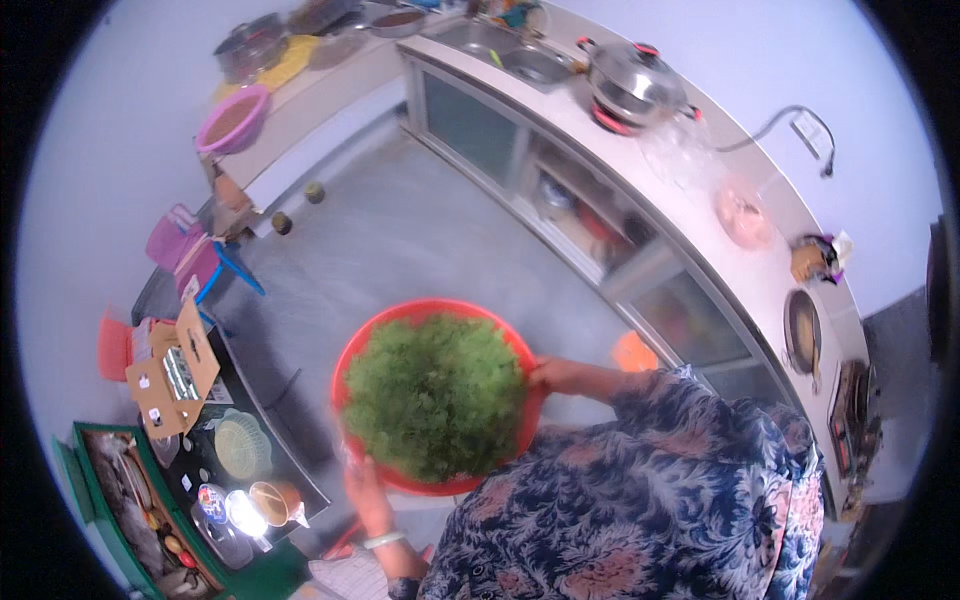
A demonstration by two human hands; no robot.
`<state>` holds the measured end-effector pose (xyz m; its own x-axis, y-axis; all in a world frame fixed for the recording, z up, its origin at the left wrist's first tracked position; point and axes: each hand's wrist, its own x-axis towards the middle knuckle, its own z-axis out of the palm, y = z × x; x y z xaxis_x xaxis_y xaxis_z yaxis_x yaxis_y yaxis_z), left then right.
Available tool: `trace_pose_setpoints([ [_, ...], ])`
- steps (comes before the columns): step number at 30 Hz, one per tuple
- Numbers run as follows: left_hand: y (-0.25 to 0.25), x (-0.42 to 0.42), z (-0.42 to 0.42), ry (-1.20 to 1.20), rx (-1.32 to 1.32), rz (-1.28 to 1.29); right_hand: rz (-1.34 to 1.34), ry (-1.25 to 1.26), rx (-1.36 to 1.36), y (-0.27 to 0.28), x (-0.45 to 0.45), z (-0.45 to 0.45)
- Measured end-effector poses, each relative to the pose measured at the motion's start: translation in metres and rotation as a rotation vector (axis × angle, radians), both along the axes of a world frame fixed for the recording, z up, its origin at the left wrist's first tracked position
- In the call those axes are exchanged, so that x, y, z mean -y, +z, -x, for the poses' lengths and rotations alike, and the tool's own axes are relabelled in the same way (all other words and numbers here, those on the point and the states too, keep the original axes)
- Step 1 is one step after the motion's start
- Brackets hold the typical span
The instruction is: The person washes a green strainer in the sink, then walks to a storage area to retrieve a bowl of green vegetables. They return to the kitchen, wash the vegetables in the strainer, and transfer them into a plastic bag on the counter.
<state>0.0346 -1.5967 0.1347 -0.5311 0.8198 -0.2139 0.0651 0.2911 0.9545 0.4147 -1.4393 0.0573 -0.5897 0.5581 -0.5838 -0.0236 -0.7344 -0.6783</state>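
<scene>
A round red plastic basin (347, 360) heaped with leafy greens (439, 397) is held in front of my body, above the floor. My left hand (366, 487), with a pale bracelet at the wrist, grips the basin's rim at the lower left. At the right side of the rim, my right hand (551, 375) is closed on the edge. The fingers are partly hidden by the rim. The greens rise to about the basin's edge and look slightly blurred.
A counter (555, 94) curves along the right with a steel pot (634, 82) and a sink (487, 45). Left stand a dark table (262, 442) with an opened cardboard box (165, 390), and a purple chair (187, 255). An orange object (635, 352) lies near the cabinets.
</scene>
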Motion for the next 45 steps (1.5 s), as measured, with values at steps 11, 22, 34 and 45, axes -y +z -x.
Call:
trace_pose_setpoints([
  [11, -0.034, -0.072, -0.066, -0.321, 0.090, 0.263, 0.176, -0.477, 0.036, -0.011, 0.076, -0.136],
  [22, -0.078, -0.225, -0.020, -0.715, -0.132, 0.214, -0.038, -1.030, 0.106, -0.041, 0.020, -0.161],
  [34, -0.048, -0.364, -0.033, -0.669, 0.088, 0.272, -0.058, -1.296, -0.090, -0.043, -0.101, -0.158],
  [45, -0.049, -0.415, -0.043, -0.660, 0.272, 0.044, -0.342, -1.251, 0.283, -0.056, -0.169, -0.177],
])
